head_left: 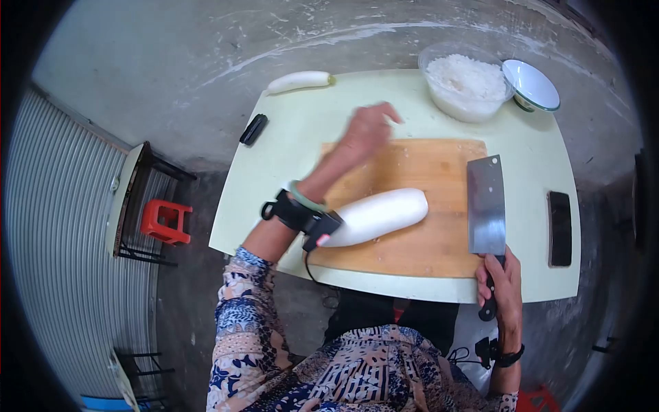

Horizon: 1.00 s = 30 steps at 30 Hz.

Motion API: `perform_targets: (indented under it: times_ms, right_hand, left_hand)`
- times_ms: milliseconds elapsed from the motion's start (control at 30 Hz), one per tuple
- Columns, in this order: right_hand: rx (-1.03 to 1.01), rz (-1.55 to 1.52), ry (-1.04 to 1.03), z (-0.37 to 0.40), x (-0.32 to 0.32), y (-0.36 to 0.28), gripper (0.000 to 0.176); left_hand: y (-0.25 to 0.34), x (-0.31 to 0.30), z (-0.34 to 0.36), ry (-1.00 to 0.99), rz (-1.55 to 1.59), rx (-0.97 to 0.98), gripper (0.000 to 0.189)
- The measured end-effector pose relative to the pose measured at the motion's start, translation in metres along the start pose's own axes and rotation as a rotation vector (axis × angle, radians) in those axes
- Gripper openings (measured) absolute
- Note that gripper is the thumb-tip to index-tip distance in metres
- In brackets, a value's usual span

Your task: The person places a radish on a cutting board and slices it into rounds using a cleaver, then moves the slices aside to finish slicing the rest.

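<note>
A large peeled white radish (377, 217) lies slantwise on the wooden cutting board (439, 257), its left end partly hidden by the wrist device. Above the board's upper part is my left hand (371, 128), blurred by motion, with its fingers pointing up and right; whether anything is in them is not clear. At the board's right edge my right hand (503, 281) is wrapped round the black handle of a cleaver (486, 206). The cleaver's broad blade points away from me and overlaps the board's right side.
A clear bowl of white shreds (467, 86) and a white enamel bowl (534, 84) stand at the back right. A smaller radish (298, 82) lies back left, near a black object (254, 129). A phone (559, 229) lies right. A red stool (166, 221) stands left of the table.
</note>
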State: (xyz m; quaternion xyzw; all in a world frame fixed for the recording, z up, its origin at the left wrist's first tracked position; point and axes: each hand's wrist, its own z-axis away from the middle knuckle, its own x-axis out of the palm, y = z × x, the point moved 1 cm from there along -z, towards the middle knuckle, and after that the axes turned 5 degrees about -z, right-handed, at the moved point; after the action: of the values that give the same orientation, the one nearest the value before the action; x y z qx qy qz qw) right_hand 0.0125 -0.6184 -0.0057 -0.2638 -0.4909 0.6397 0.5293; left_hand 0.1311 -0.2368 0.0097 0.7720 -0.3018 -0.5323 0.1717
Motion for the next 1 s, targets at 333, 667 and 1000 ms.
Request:
perform_targets:
  times_ms: [333,667,1000]
  right_hand:
    - [0.009,0.095,0.063,-0.004,-0.002,0.001,0.027]
    - [-0.055,0.131,0.053,-0.006,-0.003,0.008,0.026]
    - [-0.147,0.122,0.022,-0.005,-0.006,0.010,0.029]
  left_hand:
    - [-0.201,-0.114,0.047,0.126,-0.448,-0.367,0.038]
    - [0.102,-0.032,0.132,-0.441,-0.487,-0.041,0.090]
    - [0.121,-0.032,0.112,-0.717,-0.589,0.462,0.059]
